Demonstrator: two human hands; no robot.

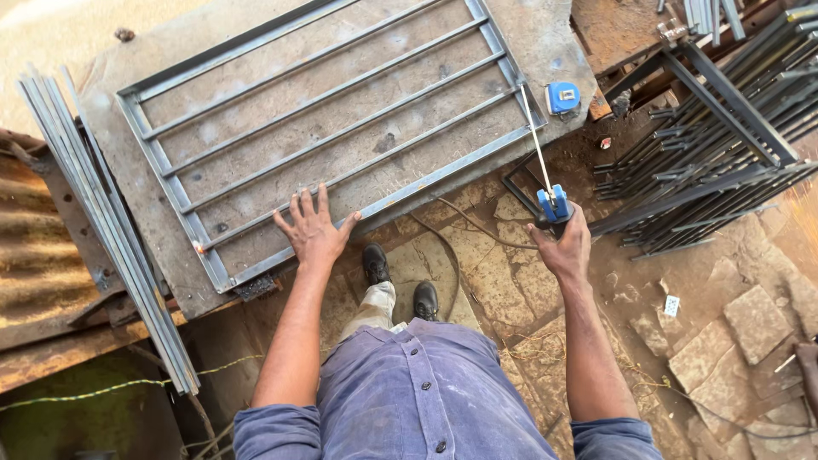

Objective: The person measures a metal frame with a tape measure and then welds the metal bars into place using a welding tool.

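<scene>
Head camera looking straight down at a person's two bare arms over a metalwork bench. At far left, a bundle of long grey metal strips [111,230] leans along the edge of the bench, beside rusty corrugated sheet [34,247]. Next comes the steel worktable [545,43], a scuffed flat plate, and lying on it a rectangular metal frame [324,128] with several parallel bars running its length. The left hand [313,230] is spread flat, fingers wide apart, palm pressing down on the near rail of the frame; it grips nothing. Below, between the arms, are a blue buttoned shirt [417,392] and two black shoes [400,281] on stone paving. To the right, the right hand [564,247] is closed around the blue case of a tape measure [555,204], held off the bench's near corner. Its pale blade [534,136] is pulled out and runs up to the far right corner of the frame. A second blue tape measure [562,96] rests on the table just beside that corner. At far right, a stack of dark welded frames [716,145] lies on the ground.
</scene>
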